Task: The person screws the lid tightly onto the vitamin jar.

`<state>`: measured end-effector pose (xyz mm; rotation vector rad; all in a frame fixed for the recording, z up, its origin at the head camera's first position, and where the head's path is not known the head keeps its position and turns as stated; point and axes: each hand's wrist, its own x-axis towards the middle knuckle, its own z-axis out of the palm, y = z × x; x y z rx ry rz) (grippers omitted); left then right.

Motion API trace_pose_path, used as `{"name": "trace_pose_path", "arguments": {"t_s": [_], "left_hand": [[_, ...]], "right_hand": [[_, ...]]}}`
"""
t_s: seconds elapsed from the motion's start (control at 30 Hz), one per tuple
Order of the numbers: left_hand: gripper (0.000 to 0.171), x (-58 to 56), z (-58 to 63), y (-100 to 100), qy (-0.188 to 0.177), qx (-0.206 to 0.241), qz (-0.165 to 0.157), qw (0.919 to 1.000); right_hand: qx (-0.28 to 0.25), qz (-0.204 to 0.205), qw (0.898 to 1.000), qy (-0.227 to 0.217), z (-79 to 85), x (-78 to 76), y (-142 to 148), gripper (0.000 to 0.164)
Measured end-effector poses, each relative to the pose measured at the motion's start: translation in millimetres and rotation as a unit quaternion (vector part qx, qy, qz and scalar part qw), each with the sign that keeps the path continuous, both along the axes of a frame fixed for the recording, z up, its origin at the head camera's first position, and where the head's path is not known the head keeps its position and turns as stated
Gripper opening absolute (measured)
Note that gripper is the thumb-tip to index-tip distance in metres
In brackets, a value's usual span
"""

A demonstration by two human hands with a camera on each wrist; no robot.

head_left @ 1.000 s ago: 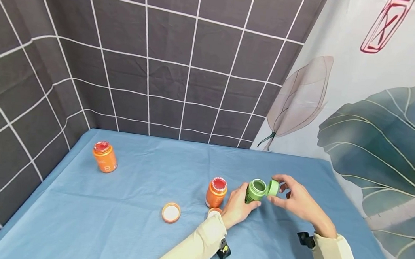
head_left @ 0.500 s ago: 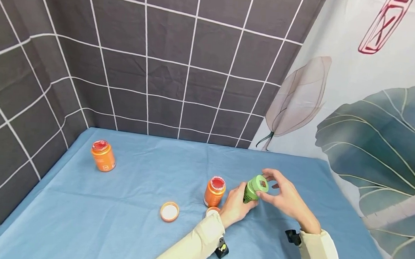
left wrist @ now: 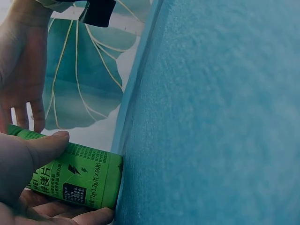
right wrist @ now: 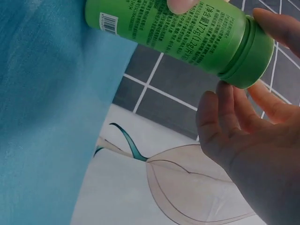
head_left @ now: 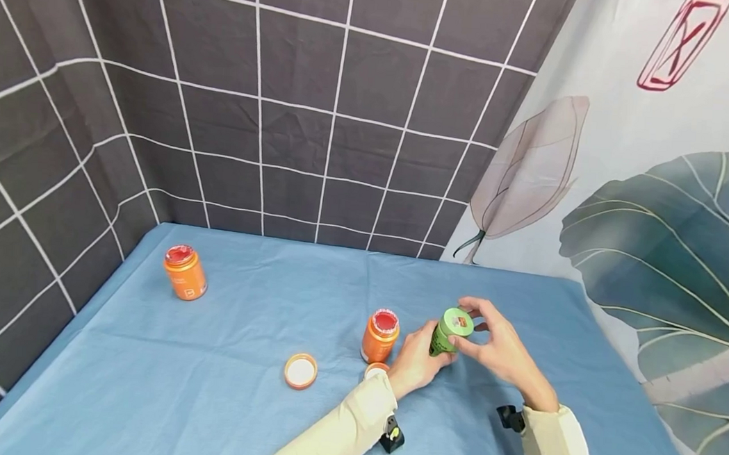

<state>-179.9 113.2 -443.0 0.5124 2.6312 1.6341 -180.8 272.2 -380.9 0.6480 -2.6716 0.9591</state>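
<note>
My left hand (head_left: 415, 363) grips a green bottle (head_left: 442, 341) round its body, and its printed label (left wrist: 84, 173) shows in the left wrist view. On the bottle's mouth sits a green screw cap (head_left: 459, 322). Thumb and fingers of my right hand (head_left: 498, 347) hold that cap (right wrist: 253, 56) by its rim. The bottle's base is at or very near the blue cloth. Just left of my left hand stands an uncapped orange bottle (head_left: 379, 340) with a red mouth. An orange cap (head_left: 376, 371), partly hidden by my left wrist, lies in front of it.
Another orange cap (head_left: 300, 372) lies with its white inside up on the blue cloth (head_left: 223, 386). A second uncapped orange bottle (head_left: 185, 274) stands at the far left. Behind the table hangs a dark grid-patterned cloth (head_left: 295, 140), with a leaf-printed white one on the right.
My right hand has moved left and brought the green cap from beside the bottle onto its mouth. The cap, tilted half a second ago, now sits flatter. My left hand keeps its grip.
</note>
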Motion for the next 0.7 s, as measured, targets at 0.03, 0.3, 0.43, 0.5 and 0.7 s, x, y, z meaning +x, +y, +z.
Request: {"name": "trace_pose_path", "arguments": {"t_s": [0.03,0.3,0.43,0.5,0.7], "left_hand": [[0.044,-0.1,0.1,0,-0.001,0.000,0.000,1.0000],[0.043,1.0,1.4,-1,-0.010,-0.003,-0.004,0.9999],[0.044,0.7,2.3,-2,-0.010,-0.010,-0.006,0.9999],[0.043,0.4,2.4,-2,-0.009,-0.012,-0.007,0.9999],[0.042,0.5,2.1,-3,-0.005,-0.017,-0.014,0.9997]], "right_hand": [[-0.003,0.000,1.000,-0.003,-0.3,-0.1,0,0.058],[-0.062,0.000,0.998,-0.033,-3.6,1.8,-3,0.049],[-0.075,0.015,0.996,-0.038,-9.8,-0.1,-5,0.046],[-0.064,0.022,0.997,-0.044,-14.1,-0.8,-5,0.047],[-0.066,0.026,0.997,-0.040,-25.5,-1.0,-7,0.051]]}}
